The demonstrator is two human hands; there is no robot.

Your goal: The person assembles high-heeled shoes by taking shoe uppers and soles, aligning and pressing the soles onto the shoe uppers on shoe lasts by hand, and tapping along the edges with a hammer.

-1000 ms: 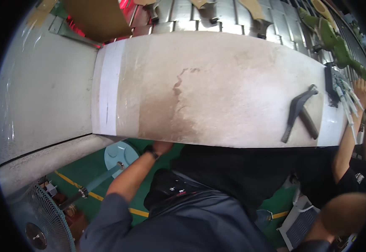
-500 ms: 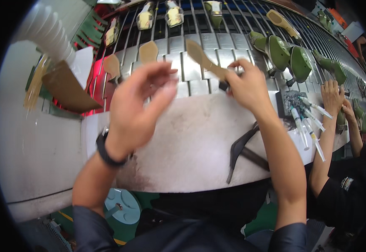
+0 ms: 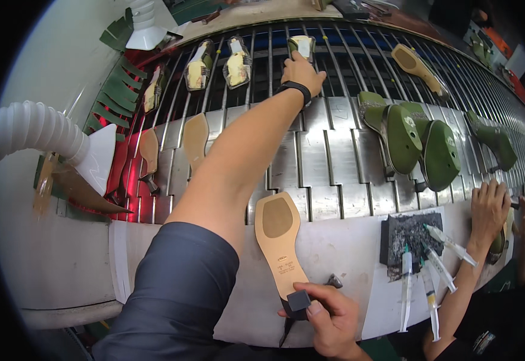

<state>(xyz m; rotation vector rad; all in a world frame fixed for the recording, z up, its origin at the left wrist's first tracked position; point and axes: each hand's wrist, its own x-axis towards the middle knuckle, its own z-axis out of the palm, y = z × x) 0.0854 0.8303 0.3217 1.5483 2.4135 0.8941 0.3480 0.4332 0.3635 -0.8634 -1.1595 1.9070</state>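
Stretched far across the metal slats, my left hand (image 3: pixel 303 73) is at the near end of an upturned green shoe (image 3: pixel 303 43) with a pale, glue-coloured bottom. Its thumb stands apart and a finger lies over that end; no firm grip shows. Close to my body, my right hand (image 3: pixel 333 317) pinches the dark heel (image 3: pixel 299 300) of a tan shoe sole (image 3: pixel 279 240). The sole's broad front points away, with a brown oval patch on it. Part of a black strap (image 3: pixel 286 332) shows below the heel.
Syringes (image 3: pixel 406 289) rest on a black block (image 3: pixel 393 234) at right, near a co-worker's hand (image 3: pixel 490 207). Green shoes (image 3: pixel 403 141), a tan sole (image 3: pixel 195 141) and other upturned shoes (image 3: pixel 236 63) lie on the slats (image 3: pixel 323 156). A white hose (image 3: pixel 40 127) juts in from the left.
My left hand has gone from above the bench to the far shoe. My right hand has drawn the sole back from the slats to the bench. The view has shifted.
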